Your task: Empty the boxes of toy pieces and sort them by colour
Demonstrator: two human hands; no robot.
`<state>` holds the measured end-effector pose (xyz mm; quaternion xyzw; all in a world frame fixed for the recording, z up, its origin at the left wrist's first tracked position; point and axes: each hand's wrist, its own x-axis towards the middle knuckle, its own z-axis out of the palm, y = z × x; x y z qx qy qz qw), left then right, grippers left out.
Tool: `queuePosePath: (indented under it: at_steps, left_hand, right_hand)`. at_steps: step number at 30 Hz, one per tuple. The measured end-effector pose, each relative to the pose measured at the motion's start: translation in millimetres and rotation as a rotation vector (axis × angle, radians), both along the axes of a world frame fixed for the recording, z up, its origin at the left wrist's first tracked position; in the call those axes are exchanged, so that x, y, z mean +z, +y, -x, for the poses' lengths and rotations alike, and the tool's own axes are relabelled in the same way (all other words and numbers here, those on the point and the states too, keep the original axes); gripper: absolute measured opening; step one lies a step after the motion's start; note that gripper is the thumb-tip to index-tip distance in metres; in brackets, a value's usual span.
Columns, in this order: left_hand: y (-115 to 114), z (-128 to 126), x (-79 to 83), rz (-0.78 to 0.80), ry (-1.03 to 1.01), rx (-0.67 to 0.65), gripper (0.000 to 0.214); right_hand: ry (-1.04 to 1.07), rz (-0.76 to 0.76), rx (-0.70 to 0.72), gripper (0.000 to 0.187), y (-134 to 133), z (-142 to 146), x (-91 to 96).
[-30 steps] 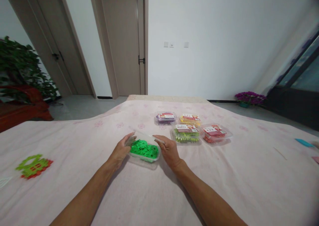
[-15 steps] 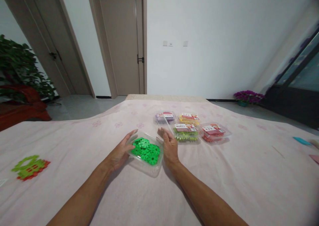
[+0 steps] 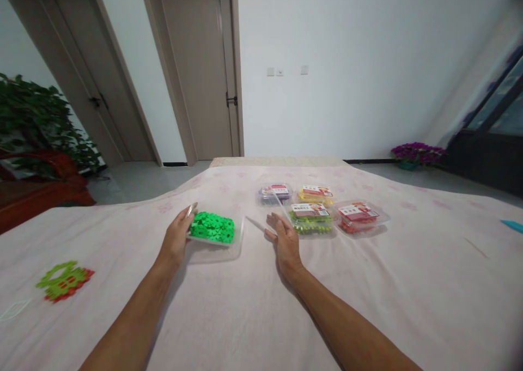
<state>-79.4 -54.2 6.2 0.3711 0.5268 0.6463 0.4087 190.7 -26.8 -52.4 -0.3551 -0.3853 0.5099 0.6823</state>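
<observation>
My left hand (image 3: 176, 239) grips the left side of a clear plastic box (image 3: 220, 254), thumb near its rim. The box is tilted and holds many green snowflake-shaped plastic pieces (image 3: 212, 227). To its right, my right hand (image 3: 287, 245) is closed, thumb opposite fingers, on what looks like a clear plastic lid, seen as a thin pale edge (image 3: 256, 225). Most of the lid is too transparent to make out, and whether it joins the box I cannot tell. Just beyond that hand stands a closed box of light green pieces (image 3: 312, 219).
Closed boxes of purple (image 3: 273, 193), yellow (image 3: 315, 193) and red pieces (image 3: 359, 218) stand behind and to the right. A green-and-orange flat shape (image 3: 65, 281) lies at the left on the pink cloth (image 3: 229, 322). A blue piece (image 3: 512, 225) is at the right edge.
My left hand has moved left with the box and tilted it. The right hand has come off the box's side and is now apart from it. The view has shifted slightly.
</observation>
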Motion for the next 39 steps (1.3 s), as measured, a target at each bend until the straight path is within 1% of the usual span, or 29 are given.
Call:
queuePosePath:
  at_steps: [2,4,6,8,9,11,19,23,26,28,30,32,33,34,36,37,39]
  left_hand:
    - [2,18,4.6,-0.115,0.119,0.139,0.058]
    - [0,33,7.5,-0.228,0.3,0.237,0.053]
    - [-3,41,8.3,-0.335,0.561,0.261,0.047]
    - [-6,45,7.4,-0.426,0.795,0.227,0.043]
    - [-8,45,6.7,-0.457,0.872,0.202,0.042]
    - [-11,44,5.2,-0.494,0.946,0.173,0.042]
    - [-21,27,-0.5,-0.653,1.084,0.119,0.048]
    - [-21,19,-4.9,-0.62,1.119,0.106,0.049]
    - [-23,15,-5.3,-0.632,1.108,0.177,0.049]
    - [-23,12,-2.9,-0.661,1.067,0.263,0.051]
    - [-20,9,1.3,-0.633,0.933,0.367,0.054]
    - [-15,7,6.6,-0.5,0.678,0.419,0.056]
    - [-12,7,9.3,-0.391,0.524,0.402,0.057]
    - [-9,8,11.8,-0.261,0.371,0.348,0.057]
    - [-5,11,15.4,0.009,0.108,0.17,0.055]
    - [-4,13,16.3,0.119,0.012,0.078,0.052]
    - [-3,15,15.9,0.246,-0.105,-0.046,0.044]
  right_hand:
    - [-0.002,0.035,0.009,0.054,0,0,-1.9]
    - [0.004,0.058,0.022,0.055,0,0,-3.0]
    - [0.002,0.073,0.037,0.055,0,0,-2.9]
    - [-0.011,0.083,0.047,0.054,-2,0,-1.7]
    - [-0.017,0.085,0.048,0.054,-2,0,-1.0]
    - [-0.027,0.084,0.047,0.055,-4,0,0.2]
    - [-0.065,0.063,0.059,0.055,-4,0,-1.8]
    - [-0.082,0.062,0.059,0.053,-2,0,-4.8]
    - [-0.1,0.062,0.055,0.053,0,0,-7.1]
    - [-0.12,0.052,0.057,0.052,1,0,-8.8]
    - [-0.148,0.018,0.055,0.05,1,1,-10.0]
    - [-0.208,-0.048,0.041,0.049,0,1,-10.1]
    - [-0.258,-0.093,0.028,0.048,-1,0,-9.4]
    - [-0.324,-0.147,0.012,0.047,-3,0,-8.3]
    - [-0.483,-0.287,-0.001,0.046,-8,-2,-4.8]
    - [-0.566,-0.373,0.01,0.045,-11,-3,-2.6]
    - [-0.712,-0.55,0.057,0.044,-16,-4,1.8]
